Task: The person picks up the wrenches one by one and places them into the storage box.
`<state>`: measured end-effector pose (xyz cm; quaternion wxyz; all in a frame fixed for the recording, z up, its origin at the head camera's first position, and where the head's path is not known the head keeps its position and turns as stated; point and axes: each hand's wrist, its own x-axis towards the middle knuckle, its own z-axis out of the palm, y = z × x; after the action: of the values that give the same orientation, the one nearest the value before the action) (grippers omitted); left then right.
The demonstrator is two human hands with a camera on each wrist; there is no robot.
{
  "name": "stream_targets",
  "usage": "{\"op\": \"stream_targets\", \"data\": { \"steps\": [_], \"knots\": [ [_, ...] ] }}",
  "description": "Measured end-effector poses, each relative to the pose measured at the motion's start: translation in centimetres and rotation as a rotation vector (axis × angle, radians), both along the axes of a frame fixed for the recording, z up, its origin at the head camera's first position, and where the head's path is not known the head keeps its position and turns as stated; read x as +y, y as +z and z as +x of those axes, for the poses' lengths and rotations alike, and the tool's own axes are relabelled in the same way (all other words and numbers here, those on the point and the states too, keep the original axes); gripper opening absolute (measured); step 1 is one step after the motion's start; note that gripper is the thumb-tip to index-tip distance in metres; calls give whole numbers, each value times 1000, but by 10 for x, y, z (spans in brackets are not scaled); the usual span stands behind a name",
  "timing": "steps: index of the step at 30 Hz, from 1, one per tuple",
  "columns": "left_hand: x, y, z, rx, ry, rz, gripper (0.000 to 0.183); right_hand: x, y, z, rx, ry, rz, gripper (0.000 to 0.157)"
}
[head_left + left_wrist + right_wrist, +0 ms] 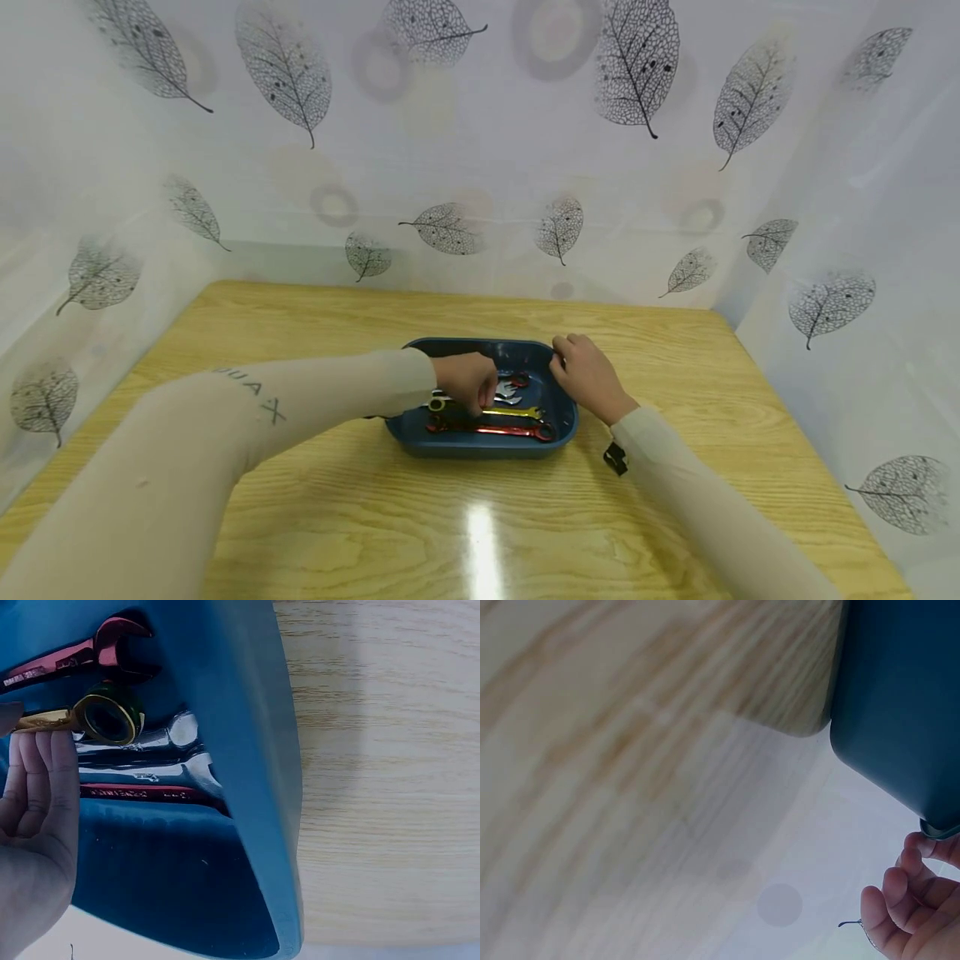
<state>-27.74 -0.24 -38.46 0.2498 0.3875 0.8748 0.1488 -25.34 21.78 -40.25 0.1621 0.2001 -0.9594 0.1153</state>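
Note:
A dark blue plastic basin (480, 452) holds several combination wrenches lying side by side. My left hand (468, 382) reaches inside and pinches a yellow-gold wrench (519, 412) by its shank; its ring end (111, 720) shows past the fingers in the left wrist view. Nearest me lies a red wrench (512, 431), whose open jaw appears in the left wrist view. Silver wrenches (161, 772) and another red wrench (150, 793) lie on the other side of the gold one. My right hand (591, 379) grips the basin's right rim, its fingers (911, 874) curled at the edge.
The basin stands on a light wood-grain table (360, 517). A pale curtain (480, 150) printed with dark leaves hangs behind the table and along both sides. A small black object (616, 457) sits at the right wrist.

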Motion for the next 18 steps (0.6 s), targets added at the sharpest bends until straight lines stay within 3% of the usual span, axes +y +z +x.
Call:
{"op": "stream_targets", "data": {
  "steps": [6, 18],
  "knots": [
    [2, -5, -2, 15, -1, -45, 15, 0, 0, 0, -6, -1, -3, 17],
    [6, -1, 4, 38, -3, -112, 14, 1, 0, -1, -9, -6, -15, 17]
  ]
}}
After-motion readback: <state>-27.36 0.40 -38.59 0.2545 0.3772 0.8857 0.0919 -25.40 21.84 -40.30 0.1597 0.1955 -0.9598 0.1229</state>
